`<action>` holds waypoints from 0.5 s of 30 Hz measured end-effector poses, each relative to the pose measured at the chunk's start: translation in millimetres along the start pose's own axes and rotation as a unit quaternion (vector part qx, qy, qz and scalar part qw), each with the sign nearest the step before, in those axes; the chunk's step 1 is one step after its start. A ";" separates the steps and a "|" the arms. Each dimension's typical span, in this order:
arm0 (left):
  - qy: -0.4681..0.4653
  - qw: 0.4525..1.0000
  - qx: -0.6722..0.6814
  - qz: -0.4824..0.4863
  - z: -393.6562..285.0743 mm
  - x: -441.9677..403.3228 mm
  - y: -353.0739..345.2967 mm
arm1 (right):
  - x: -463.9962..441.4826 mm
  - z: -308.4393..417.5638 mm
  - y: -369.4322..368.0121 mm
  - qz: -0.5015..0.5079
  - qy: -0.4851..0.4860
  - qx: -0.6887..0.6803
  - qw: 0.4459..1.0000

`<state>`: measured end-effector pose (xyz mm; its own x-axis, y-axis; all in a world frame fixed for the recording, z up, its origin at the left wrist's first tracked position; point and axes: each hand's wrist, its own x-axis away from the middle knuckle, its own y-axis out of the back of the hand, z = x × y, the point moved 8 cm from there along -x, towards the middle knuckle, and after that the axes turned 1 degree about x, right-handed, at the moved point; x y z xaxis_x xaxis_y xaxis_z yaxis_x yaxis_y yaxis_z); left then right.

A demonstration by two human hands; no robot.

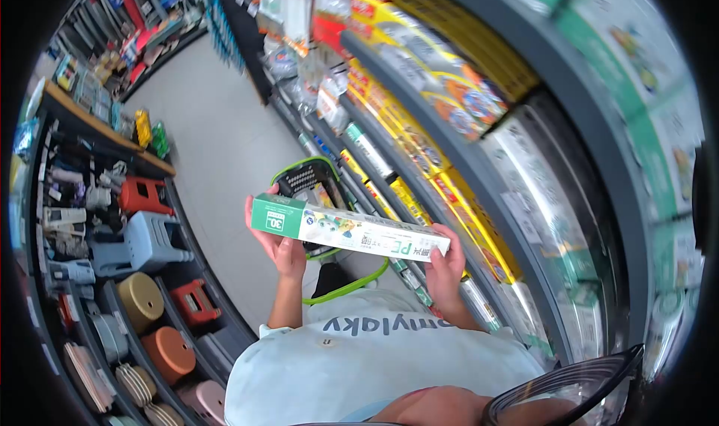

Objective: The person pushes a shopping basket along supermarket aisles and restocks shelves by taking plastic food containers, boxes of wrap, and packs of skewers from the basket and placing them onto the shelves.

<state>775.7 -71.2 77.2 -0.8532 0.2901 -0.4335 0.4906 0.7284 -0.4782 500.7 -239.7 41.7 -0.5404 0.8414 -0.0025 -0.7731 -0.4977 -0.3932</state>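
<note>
A long white and green box of PE cling film (352,230) is held up in front of my chest, lying nearly level. My left hand (281,246) grips its green end, which carries a "30" marking. At the white end, my right hand (447,261) has its thumb on the front face and its other fingers partly hidden behind. Below and beyond the box stands a black shopping basket (303,177) with a green rim and a green handle (352,282); some packaged goods show inside it.
Shelves on the right hold yellow boxes (472,216) and more white and green boxes (577,269). Shelving on the left carries a blue stool (146,242), a red stool (196,304) and round stools (141,301). A grey floor aisle (202,111) runs between them.
</note>
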 end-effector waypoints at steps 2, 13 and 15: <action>0.005 0.999 0.030 0.034 -13.2 -0.4 -29.7 | 12.0 53.6 7.4 -0.034 0.179 0.146 0.972; 0.110 0.970 0.030 0.213 -3.7 44.7 -142.1 | 109.3 176.5 98.3 -0.267 0.510 0.182 0.797; 0.114 0.965 0.059 0.227 -10.6 48.8 -163.3 | 118.3 183.7 107.2 -0.282 0.512 0.183 0.790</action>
<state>652.1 -169.4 142.2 -0.5551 0.7026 -0.4453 0.8288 0.4220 -0.3674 292.9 -232.2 168.1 0.3326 0.5873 -0.7379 -0.9404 0.1482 -0.3060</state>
